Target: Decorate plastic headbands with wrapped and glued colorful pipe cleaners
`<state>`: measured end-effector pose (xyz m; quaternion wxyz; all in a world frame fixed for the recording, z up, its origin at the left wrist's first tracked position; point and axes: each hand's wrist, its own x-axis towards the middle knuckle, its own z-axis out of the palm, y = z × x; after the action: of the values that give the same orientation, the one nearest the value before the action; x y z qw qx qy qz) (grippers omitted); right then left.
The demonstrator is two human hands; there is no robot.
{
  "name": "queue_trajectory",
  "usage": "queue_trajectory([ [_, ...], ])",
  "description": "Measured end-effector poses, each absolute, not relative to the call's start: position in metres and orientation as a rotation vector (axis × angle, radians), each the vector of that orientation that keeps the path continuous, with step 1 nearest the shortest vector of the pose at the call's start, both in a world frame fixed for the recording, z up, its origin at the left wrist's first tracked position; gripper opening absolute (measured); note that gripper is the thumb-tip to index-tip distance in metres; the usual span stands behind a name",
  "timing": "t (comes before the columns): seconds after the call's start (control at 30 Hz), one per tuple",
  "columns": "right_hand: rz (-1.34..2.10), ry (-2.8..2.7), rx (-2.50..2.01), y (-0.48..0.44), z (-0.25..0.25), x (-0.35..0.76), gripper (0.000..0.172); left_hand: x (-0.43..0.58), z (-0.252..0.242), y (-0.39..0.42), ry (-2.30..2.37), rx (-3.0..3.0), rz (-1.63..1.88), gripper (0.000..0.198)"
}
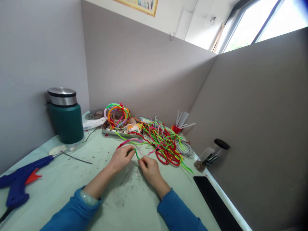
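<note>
Between my two hands runs a short stretch of green pipe cleaner [137, 154]. My left hand [122, 158] is closed, pinching its upper end. The fingers of my right hand [150, 169] are closed on its lower end. A pink and lilac pipe cleaner [131, 140] curves just beyond my left hand; I cannot tell whether it joins the green one. Past my hands lies a tangled heap of coloured pipe cleaners [166, 139], mostly red, green and pink.
A metal tray [122, 134] holds shells and rings of twisted pipe cleaner [117, 115]. At left are a blue glue gun [26, 176] and a green flask [64, 122]. Glue sticks [182, 119], a clear jar [211, 155] and a black strip [216, 203] line the right side.
</note>
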<state>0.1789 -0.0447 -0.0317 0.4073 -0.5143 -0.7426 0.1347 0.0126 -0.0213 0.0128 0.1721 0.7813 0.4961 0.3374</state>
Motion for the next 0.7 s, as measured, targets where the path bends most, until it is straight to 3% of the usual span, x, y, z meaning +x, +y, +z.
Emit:
queue_trajectory([
  [0.37,0.291,-1.700,-1.320,-0.041,-0.033,0.182,0.017,0.012,0.011,-0.022,1.452,2.391,0.959,0.034],
  [0.7,0.231,-1.514,-1.321,-0.042,-0.030,0.188,0.015,0.011,0.008,-0.027,1.262,2.662,0.672,0.031],
])
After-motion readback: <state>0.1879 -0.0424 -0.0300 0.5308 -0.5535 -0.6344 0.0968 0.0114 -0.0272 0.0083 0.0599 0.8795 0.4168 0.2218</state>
